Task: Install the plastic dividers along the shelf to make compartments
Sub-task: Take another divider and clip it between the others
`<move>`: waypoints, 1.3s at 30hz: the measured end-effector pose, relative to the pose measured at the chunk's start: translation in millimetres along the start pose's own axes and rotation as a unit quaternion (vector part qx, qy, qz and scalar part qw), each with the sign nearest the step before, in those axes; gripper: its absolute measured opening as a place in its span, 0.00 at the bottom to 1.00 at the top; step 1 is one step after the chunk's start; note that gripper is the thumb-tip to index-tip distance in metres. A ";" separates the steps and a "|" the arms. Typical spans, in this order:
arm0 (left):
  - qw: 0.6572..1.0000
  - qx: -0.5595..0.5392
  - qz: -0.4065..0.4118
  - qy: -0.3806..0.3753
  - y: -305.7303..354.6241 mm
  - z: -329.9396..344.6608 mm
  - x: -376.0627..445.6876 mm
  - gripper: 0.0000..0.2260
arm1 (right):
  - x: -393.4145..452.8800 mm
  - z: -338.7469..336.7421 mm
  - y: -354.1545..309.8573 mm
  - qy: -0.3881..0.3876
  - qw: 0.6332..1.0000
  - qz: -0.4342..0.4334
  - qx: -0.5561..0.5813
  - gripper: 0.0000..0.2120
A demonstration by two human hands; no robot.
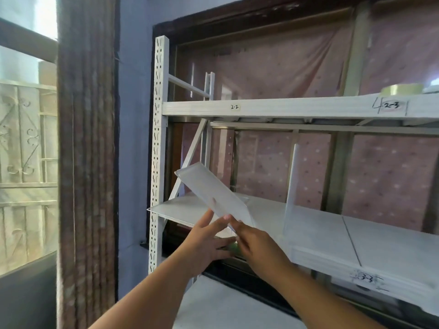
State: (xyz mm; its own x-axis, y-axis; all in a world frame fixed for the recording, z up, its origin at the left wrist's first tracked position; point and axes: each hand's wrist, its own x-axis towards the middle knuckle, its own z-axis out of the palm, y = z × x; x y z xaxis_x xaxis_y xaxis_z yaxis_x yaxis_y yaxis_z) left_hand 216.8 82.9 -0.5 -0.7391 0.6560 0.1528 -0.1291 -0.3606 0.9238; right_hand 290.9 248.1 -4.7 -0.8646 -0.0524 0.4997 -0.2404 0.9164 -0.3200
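A clear plastic divider (pixel 209 191) is held tilted above the left end of the white shelf (pixel 380 243), its top corner leaning up and left. My left hand (pixel 206 241) grips its lower part from the left, thumb on the face. My right hand (pixel 254 243) pinches the lower edge from the right. A second clear panel (pixel 175 208) lies flat, jutting past the shelf's left end. Another divider (pixel 291 188) stands upright on the shelf further right.
The white metal rack has a perforated post (pixel 158 138) at left and an upper shelf (pixel 285 108) labelled 2-2 and 2-3, with a tape roll (pixel 401 89) on it. A pink dotted cloth hangs behind. A brown curtain (pixel 88 162) and a window are at left.
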 end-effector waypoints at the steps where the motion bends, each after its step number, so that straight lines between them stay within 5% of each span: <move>1: 1.000 -0.013 0.011 -0.010 -2.5 10.1 -2.3 0.33 | -7.0 -5.4 -2.4 0.001 1.000 -0.002 0.023 0.25; 7: 0.999 0.017 0.047 -0.015 -15.7 59.7 -30.4 0.45 | -63.2 -32.0 -25.5 0.010 0.982 0.003 0.186 0.25; 12: 0.992 0.076 0.087 -0.056 -36.3 99.9 -72.8 0.39 | -129.9 -54.8 -32.8 0.047 0.972 -0.005 0.230 0.25; 29: 0.960 0.215 0.119 -0.132 -55.2 268.0 -163.3 0.37 | -289.2 -171.5 -16.1 0.108 0.961 0.007 0.255 0.15; 39: 0.961 0.205 0.113 -0.148 -73.2 339.6 -84.6 0.32 | -290.4 -221.4 44.6 0.130 0.960 0.103 0.225 0.20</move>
State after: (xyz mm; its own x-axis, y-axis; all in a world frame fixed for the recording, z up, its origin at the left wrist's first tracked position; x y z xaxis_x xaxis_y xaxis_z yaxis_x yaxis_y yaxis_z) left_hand 513.3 278.9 38.2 -0.4896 0.7736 0.4022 0.3287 -0.2635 0.9069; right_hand 628.8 392.0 14.1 -0.7884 0.2660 0.5547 -0.2936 0.6296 -0.7193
